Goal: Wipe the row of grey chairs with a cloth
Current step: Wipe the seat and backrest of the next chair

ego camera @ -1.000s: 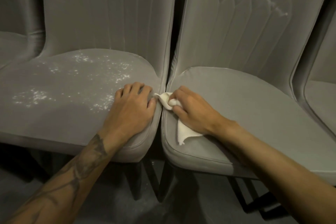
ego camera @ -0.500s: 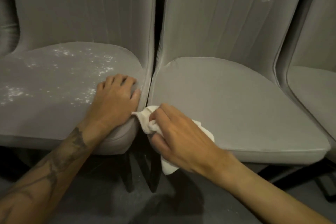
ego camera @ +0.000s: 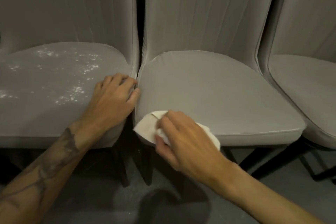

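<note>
The cloth (ego camera: 147, 129) has slid onto the middle chair's (ego camera: 218, 92) front corner, half hidden under the gripping right hand (ego camera: 183, 138), while the left hand (ego camera: 112, 100) lies flat and empty on the dusty chair (ego camera: 45, 87).

— What is different from a second ago?
— The right hand (ego camera: 183, 138) with the cloth (ego camera: 147, 127) is no longer up in the gap between the seats; it now sits at the middle chair (ego camera: 218, 92)'s front left corner, the cloth spread wider over the edge.
— And the other hand?
— The left hand (ego camera: 112, 100) now lies further back along the dusty chair (ego camera: 45, 87)'s right edge, no longer touching the cloth.
</note>
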A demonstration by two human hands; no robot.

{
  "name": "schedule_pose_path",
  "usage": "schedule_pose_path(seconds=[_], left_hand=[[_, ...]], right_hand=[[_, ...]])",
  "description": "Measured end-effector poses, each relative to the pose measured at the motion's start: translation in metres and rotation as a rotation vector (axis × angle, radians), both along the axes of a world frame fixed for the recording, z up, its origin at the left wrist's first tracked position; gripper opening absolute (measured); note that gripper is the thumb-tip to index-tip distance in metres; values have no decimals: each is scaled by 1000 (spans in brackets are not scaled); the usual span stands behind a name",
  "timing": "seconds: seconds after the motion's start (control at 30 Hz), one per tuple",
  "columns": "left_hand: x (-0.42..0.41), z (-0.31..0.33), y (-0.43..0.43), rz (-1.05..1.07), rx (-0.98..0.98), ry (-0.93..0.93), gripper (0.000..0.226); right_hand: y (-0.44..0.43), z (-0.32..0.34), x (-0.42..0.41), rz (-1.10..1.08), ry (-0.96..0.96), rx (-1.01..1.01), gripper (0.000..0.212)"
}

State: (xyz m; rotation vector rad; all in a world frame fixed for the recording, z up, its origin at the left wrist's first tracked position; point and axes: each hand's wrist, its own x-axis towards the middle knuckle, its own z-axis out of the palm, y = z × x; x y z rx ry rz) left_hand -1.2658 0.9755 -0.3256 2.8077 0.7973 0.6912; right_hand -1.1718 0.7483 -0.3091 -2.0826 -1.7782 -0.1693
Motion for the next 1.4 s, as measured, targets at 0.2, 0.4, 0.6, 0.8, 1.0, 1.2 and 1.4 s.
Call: schedule_pose_path(seconds=[0.2, 0.4, 0.6, 0.8, 1.0, 1.2, 1.4], left_hand=[[-2, 0, -3, -24, -33, 41, 40], [0, 5, -1, -6, -84, 68, 33], [1, 6, -2, 16, -94, 67, 30], [1, 1, 1, -11, -57, 47, 42], [-1, -12, 16, -5, -24, 54, 48], [-3, 8, -2, 3, -64, 78, 52], [-3, 18, -7, -27, -82, 102, 59]], right_hand=[[-26, -6, 13, -140, -56, 77, 17], [-11, -9, 4, -54, -35, 66, 15], [-100, -2, 74, -309, 51, 81, 13], [-34, -7, 35, -240, 17, 122, 15], [-78, 5, 102, -252, 83, 41, 16], [-59, 13, 188, -619, 125, 60, 22], [-31, 19, 201, -833, -135, -42, 44]])
